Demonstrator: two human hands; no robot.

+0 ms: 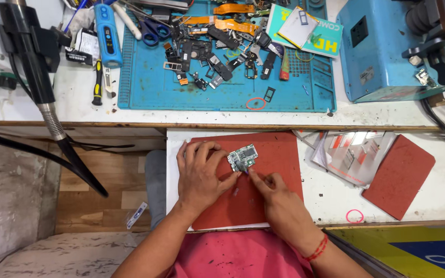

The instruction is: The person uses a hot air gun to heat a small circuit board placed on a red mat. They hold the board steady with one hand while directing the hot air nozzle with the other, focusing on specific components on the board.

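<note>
Small green rectangular circuit board: I see my left hand pinching it on the red mat; my right hand pinches a thin tool at its edge; board not yet stripped.

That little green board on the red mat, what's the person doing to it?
A person is bent over a small circuit board lying on a red mat. The left hand holds the board steady by its edge. The right hand pinches a thin tool against the board; I can't tell what kind. Farther back, a blue work mat is strewn with small phone parts, and scissors lie there too.
</note>
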